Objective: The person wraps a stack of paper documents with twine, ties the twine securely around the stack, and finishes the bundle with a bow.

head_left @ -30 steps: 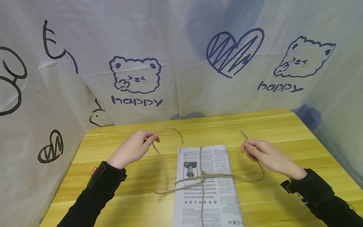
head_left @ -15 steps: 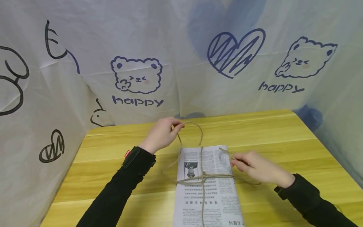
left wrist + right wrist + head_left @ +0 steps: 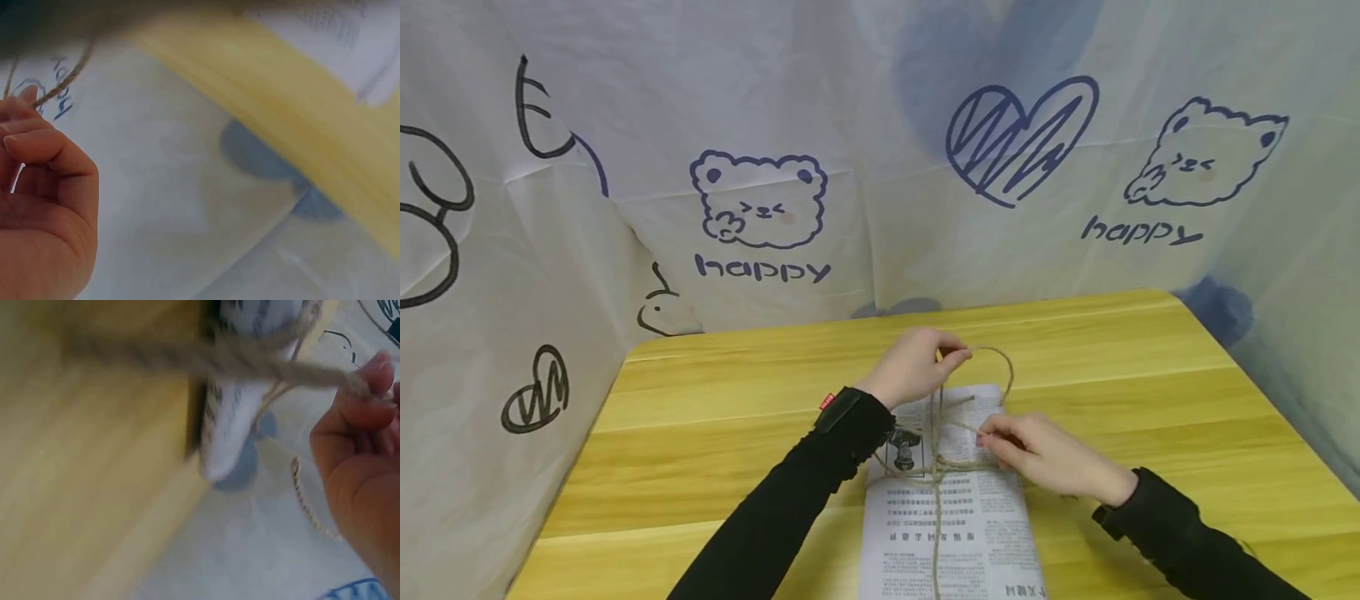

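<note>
A folded stack of newspaper (image 3: 955, 533) lies on the table, with twine (image 3: 936, 525) crossed over its top and meeting at a knot. Above the far end of the stack, my left hand (image 3: 917, 367) pinches one strand of the twine, whose loose end arcs over to the right. My right hand (image 3: 1048, 454) holds the other strand between thumb and fingers, just over the stack's right edge. In the right wrist view a twine strand (image 3: 300, 374) runs into the pinching fingertips (image 3: 372, 381). The left wrist view shows curled fingers (image 3: 44, 147) with twine at their tips.
The yellow wood-grain table (image 3: 715, 433) extends to both sides of the stack. Behind it hangs a white cloth (image 3: 865, 208) with drawn bears, hearts and lettering, and it also closes off the left and right sides.
My left hand has travelled right with its strand, from left of the newspaper to above its far end. My right hand has come left to the stack's edge, and the two strands now cross.
</note>
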